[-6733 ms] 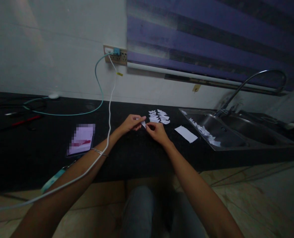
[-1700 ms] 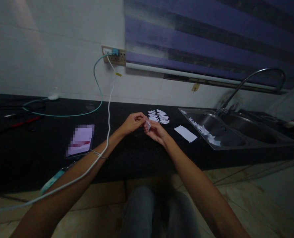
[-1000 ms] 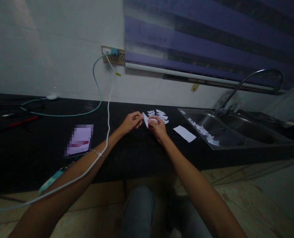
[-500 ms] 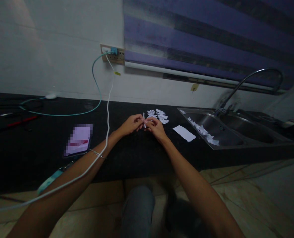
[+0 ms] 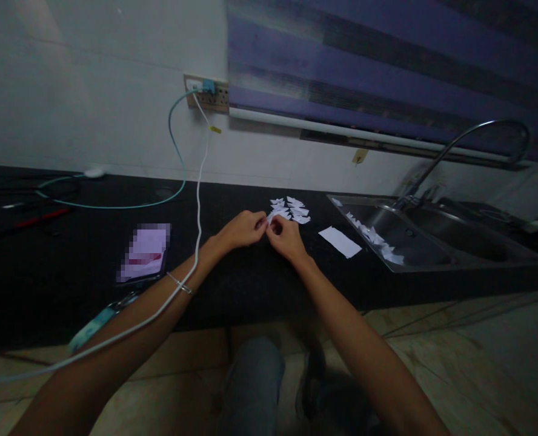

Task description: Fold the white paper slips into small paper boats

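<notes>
My left hand [image 5: 243, 229] and my right hand [image 5: 285, 235] meet over the black counter [image 5: 232, 272], fingertips pinched together on a small white folded paper piece [image 5: 271, 216]. Most of that piece is hidden by the fingers. Just beyond the hands lies a little heap of several folded white paper pieces [image 5: 292, 209]. A flat white paper slip [image 5: 340, 241] rests to the right of my right hand.
A steel sink [image 5: 426, 239] with a curved tap holds more white paper scraps [image 5: 378, 243] at the right. A lit phone [image 5: 145, 251] lies left of my arm. A white cable [image 5: 199, 200] and a teal cable [image 5: 114, 208] run from the wall socket [image 5: 208, 94].
The hands have stayed together on the paper piece, turning and pressing it; it stood up between the fingers a second ago and now lies lower, mostly covered. The view shifted slightly.
</notes>
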Available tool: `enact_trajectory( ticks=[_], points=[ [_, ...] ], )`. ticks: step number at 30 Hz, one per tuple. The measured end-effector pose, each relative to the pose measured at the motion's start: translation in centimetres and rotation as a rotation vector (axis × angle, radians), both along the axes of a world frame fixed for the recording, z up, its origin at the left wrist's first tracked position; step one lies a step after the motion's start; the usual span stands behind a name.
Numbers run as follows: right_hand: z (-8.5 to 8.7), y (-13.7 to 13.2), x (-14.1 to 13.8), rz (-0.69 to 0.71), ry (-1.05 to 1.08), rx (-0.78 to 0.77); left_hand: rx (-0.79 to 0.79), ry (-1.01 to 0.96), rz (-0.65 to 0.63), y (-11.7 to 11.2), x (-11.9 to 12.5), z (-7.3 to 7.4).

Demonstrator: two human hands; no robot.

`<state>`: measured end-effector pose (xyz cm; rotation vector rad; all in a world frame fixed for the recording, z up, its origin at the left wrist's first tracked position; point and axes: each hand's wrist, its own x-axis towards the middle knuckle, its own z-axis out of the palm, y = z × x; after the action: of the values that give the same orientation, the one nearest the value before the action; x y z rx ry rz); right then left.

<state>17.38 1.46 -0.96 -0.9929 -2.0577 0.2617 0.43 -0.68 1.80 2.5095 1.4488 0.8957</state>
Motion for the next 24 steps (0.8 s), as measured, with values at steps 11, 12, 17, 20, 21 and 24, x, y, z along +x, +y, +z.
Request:
enact_trajectory(
  ticks=[11,12,17,20,21,24],
  points=[
    [0.5,-0.6,-0.1,-0.218,-0.066,-0.008,0.102,0.139,0.14,-0.4,0.2,0.5],
    [0.5,-0.5,-0.1,-0.192,-0.059,-0.016,0.098,0.147,0.126,-0.4,0.2,0.5],
    [0.2,-0.1,0.0,-0.2,-0.027,0.027,0.098,0.108,0.075,-0.2,0.1,0.1],
    [0.3,0.0,0.0,-0.209,-0.024,0.067,0.065,-0.053,0.071,0.2,0.1,-0.4],
    [0.3,-0.1,0.1,-0.196,-0.028,0.082,0.031,-0.143,0.058,0.4,0.1,-0.6],
    [0.4,-0.2,0.2,-0.163,-0.039,0.13,-0.176,-0.476,0.003,1.4,-0.1,-1.2]
  ],
)
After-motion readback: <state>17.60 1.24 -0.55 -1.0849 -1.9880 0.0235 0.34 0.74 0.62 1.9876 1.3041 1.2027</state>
